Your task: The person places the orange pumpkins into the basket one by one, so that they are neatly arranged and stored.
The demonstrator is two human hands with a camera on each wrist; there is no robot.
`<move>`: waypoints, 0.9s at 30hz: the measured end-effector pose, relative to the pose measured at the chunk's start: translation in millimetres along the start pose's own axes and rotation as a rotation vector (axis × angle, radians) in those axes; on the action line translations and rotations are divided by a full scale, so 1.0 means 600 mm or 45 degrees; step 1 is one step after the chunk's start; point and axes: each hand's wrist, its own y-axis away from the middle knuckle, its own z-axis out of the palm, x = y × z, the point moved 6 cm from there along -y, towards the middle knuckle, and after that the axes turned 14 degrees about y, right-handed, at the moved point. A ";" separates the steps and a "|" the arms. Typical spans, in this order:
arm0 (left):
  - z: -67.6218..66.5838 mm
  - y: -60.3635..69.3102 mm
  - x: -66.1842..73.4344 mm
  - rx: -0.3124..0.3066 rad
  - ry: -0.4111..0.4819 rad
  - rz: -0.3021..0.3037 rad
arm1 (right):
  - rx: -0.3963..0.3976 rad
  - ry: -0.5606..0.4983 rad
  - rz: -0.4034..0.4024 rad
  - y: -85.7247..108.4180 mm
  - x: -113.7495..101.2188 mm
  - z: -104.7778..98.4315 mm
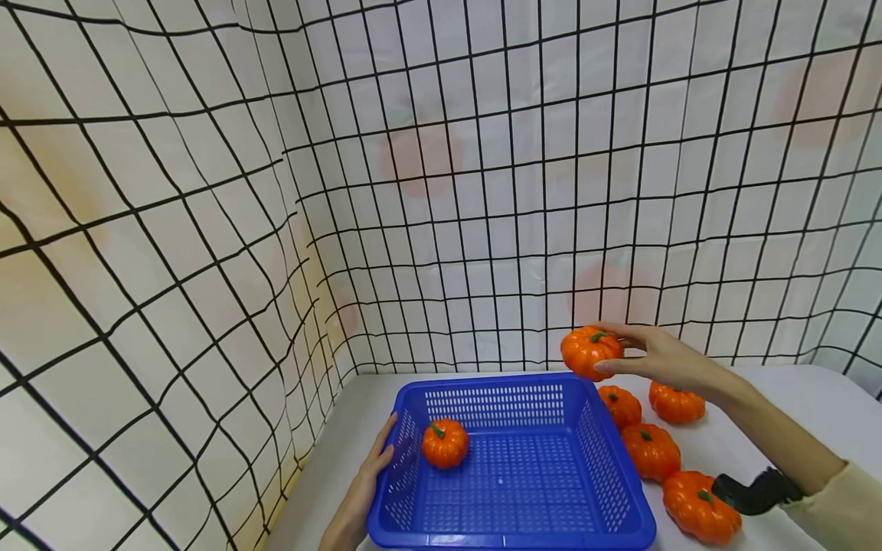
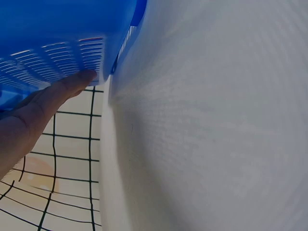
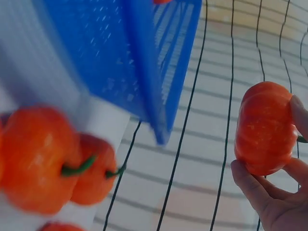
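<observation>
My right hand holds a small orange pumpkin with a green stem, raised above the far right corner of the blue plastic basket. In the right wrist view, thumb and fingers grip this pumpkin from either side. Inside the basket, toward its left wall, sits another pumpkin. My left hand rests along the basket's outer left side. The left wrist view shows its fairly straight fingers against the slotted blue wall.
Several more pumpkins lie on the white table right of the basket, among them a near one, a middle one and a far one. A black grid net hangs before a pale curtain at the back and left.
</observation>
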 end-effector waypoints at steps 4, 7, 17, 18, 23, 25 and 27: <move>-0.002 0.001 0.001 0.008 0.003 0.000 | -0.048 -0.078 -0.055 -0.031 -0.035 0.023; -0.003 0.001 0.000 0.018 0.006 -0.006 | -0.087 -0.107 -0.080 -0.055 -0.056 0.042; -0.005 0.003 0.004 0.016 -0.014 0.014 | -0.187 -0.189 -0.160 -0.123 -0.128 0.110; -0.005 0.003 0.005 0.012 -0.019 0.017 | -0.203 -0.209 -0.160 -0.127 -0.133 0.119; -0.005 0.004 0.004 0.025 -0.030 0.021 | -0.262 -0.294 -0.199 -0.142 -0.147 0.157; -0.004 0.004 0.003 0.032 -0.032 0.017 | -0.278 -0.308 -0.201 -0.144 -0.148 0.169; -0.003 0.003 0.001 0.025 -0.028 0.010 | -0.291 -0.318 -0.194 -0.142 -0.147 0.181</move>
